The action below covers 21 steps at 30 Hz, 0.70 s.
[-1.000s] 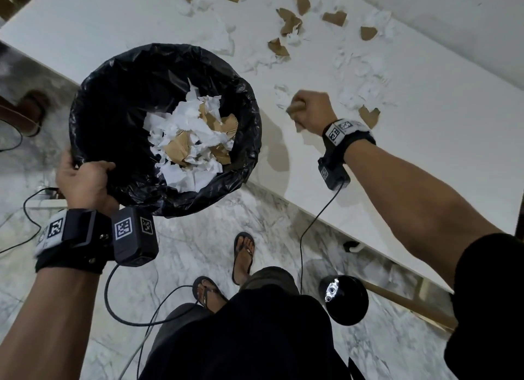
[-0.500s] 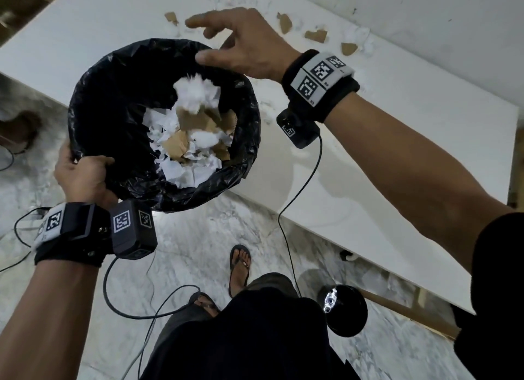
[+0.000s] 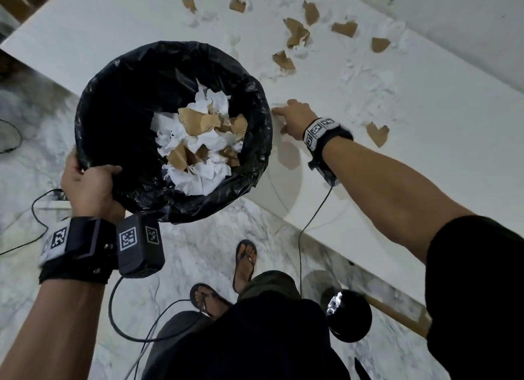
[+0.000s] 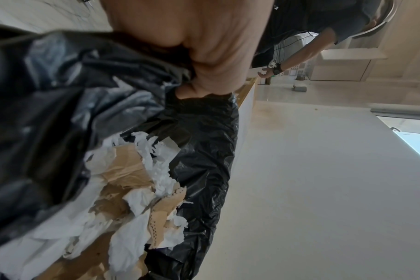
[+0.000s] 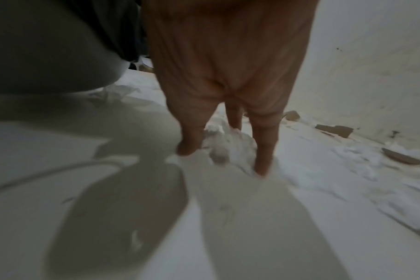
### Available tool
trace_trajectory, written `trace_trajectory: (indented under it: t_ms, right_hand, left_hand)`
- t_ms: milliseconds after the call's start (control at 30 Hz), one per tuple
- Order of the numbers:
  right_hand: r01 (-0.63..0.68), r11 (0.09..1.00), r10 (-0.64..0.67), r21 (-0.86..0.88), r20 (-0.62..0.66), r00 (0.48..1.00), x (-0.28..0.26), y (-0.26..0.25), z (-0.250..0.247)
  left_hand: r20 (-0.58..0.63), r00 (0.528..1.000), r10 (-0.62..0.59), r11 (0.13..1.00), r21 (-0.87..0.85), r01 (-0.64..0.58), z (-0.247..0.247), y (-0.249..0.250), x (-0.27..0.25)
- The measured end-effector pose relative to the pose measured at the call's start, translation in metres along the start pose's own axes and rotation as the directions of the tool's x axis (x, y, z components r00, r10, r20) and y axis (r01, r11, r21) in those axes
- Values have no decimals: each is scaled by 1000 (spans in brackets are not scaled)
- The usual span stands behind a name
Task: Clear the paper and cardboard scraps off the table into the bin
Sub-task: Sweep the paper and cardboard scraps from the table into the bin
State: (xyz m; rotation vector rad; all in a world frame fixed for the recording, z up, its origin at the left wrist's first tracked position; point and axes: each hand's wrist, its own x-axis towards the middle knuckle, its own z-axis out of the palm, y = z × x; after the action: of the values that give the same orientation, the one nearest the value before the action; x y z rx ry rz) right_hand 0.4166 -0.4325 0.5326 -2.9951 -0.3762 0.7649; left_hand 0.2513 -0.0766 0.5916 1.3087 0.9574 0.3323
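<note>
On the smooth white table (image 3: 425, 153), right hand (image 3: 296, 119) fingers spread over crumpled paper (image 5: 224, 144); left hand (image 3: 88, 187) gripping the crinkled black-lined bin (image 3: 119, 102).

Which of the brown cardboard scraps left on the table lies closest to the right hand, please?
The lone cardboard scrap just beyond the right hand's wrist, on its right. It lies alone on the table; the other brown pieces sit farther back towards the wall.
</note>
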Motion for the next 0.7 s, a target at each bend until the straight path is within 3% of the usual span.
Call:
trace_trajectory:
  t_ms: [100, 300, 367, 567, 700]
  right_hand:
    - [7, 1000, -10, -21, -105, 994, -8, 2, 3]
    - [-75, 949, 165, 305, -280, 946, -41, 34, -14]
    - [-52, 938, 152, 342, -273, 950, -60, 32, -14]
    - [-16, 988, 24, 156, -51, 998, -98, 1, 38]
    - [-35, 996, 44, 86, -109, 993, -100, -19, 58]
  left_hand:
    - [1, 1000, -5, 1000, 6, 5, 0, -2, 0]
    - [49, 999, 20, 1000, -23, -19, 3, -4, 1]
    - [63, 998, 4, 999, -48, -1, 2, -5, 5]
    - [90, 991, -96, 994, -44, 100, -12, -21, 49]
    - [107, 993, -42, 999, 27, 39, -11, -5, 35]
